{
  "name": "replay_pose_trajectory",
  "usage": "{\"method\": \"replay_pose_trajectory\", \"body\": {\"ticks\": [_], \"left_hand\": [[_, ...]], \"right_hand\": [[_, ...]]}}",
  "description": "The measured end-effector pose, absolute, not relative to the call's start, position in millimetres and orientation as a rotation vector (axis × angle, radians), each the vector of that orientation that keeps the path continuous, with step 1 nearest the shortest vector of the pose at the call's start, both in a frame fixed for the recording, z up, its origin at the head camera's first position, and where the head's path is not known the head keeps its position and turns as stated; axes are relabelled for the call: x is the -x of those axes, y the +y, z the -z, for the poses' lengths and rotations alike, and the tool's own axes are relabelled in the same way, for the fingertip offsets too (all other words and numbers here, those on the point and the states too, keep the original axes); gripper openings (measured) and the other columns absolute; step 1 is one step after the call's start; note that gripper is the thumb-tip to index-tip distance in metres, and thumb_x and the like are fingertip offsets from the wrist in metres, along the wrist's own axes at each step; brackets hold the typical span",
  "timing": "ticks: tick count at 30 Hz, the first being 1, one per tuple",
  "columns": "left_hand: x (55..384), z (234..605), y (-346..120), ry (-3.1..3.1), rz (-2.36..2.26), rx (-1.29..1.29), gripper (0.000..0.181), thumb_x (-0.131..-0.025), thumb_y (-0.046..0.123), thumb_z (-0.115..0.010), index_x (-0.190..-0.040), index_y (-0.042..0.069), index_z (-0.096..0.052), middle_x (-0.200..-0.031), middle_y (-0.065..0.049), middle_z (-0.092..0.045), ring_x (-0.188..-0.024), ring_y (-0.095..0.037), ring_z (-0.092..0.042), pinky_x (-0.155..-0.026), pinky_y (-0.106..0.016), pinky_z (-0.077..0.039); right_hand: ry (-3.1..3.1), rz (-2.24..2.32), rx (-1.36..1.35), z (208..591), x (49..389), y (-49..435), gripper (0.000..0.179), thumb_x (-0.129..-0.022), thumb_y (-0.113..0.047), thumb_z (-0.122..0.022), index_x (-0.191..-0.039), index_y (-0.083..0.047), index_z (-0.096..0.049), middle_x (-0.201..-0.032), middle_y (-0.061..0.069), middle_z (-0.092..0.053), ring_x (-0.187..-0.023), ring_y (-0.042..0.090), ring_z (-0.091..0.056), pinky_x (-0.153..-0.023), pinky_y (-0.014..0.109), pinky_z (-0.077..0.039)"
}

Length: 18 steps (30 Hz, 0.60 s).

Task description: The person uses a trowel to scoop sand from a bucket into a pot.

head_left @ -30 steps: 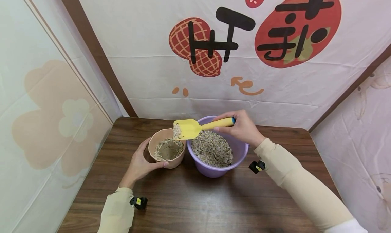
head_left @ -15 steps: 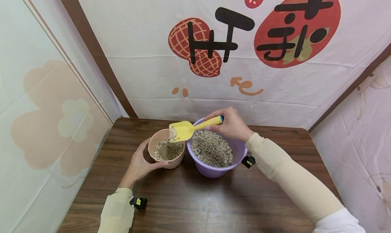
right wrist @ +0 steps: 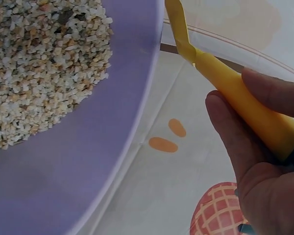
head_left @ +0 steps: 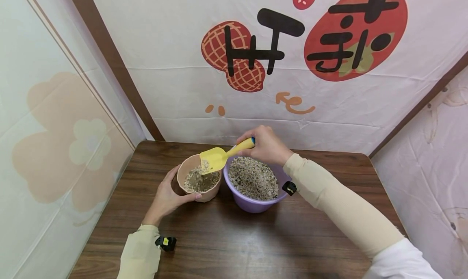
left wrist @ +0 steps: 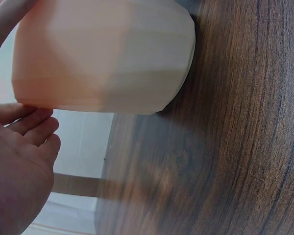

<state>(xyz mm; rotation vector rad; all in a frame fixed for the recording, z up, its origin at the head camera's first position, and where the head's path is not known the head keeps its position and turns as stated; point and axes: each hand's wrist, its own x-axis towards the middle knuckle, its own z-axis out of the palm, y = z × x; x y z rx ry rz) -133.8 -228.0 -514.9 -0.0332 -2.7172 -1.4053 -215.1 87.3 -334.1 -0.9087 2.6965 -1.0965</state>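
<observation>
My right hand (head_left: 268,145) grips the yellow handle of a small plastic shovel (head_left: 215,158), its blade tilted down over a peach flower pot (head_left: 190,165). Pale gravel slides off the blade tip into the pot, where more gravel rings a brownish patch. Thumb and fingers of my left hand (head_left: 169,197) span the pot's left side and hold it upright on the table. In the left wrist view the fingertips touch the faceted pot wall (left wrist: 103,58). A purple bucket (head_left: 252,206) of gravel (head_left: 254,178) stands right beside the pot, under my right hand. The right wrist view shows the shovel handle (right wrist: 250,103) pinched between thumb and fingers.
Both containers stand toward the back of a dark wooden table (head_left: 241,246). A printed white cloth wall (head_left: 175,84) rises behind the table's back edge, with further cloth panels at left and right. A small black camera sits on each wrist.
My right hand has moved left with the shovel, and the blade has tipped down over the pot. Gravel now falls from it. The left hand and pot have stayed put.
</observation>
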Motion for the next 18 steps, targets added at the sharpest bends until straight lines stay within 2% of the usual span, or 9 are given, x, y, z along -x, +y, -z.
{"method": "replay_pose_trajectory", "body": {"ticks": [8,18], "left_hand": [[134,515,-228,-2.714,1.414,0.04,0.119,-0.061,0.041,-0.099,-0.156,0.006,-0.036,-0.156,-0.019,-0.039,-0.144,-0.039,-0.034,-0.115,-0.061,-0.03],[134,515,-229,-2.715,1.398,0.041,0.12,-0.061,0.042,-0.099,-0.156,0.006,-0.035,-0.156,-0.02,-0.039,-0.144,-0.04,-0.034,-0.114,-0.061,-0.03]], "right_hand": [[2.718,0.988,0.932,328,213,78,0.019,-0.084,-0.013,-0.085,-0.103,-0.01,-0.081,-0.085,-0.003,-0.073,-0.064,0.013,-0.055,-0.059,0.025,-0.047],[2.723,0.958,0.927,328,213,75,0.019,-0.085,-0.013,-0.085,-0.103,-0.01,-0.081,-0.087,-0.003,-0.072,-0.067,0.013,-0.056,-0.059,0.024,-0.048]]}}
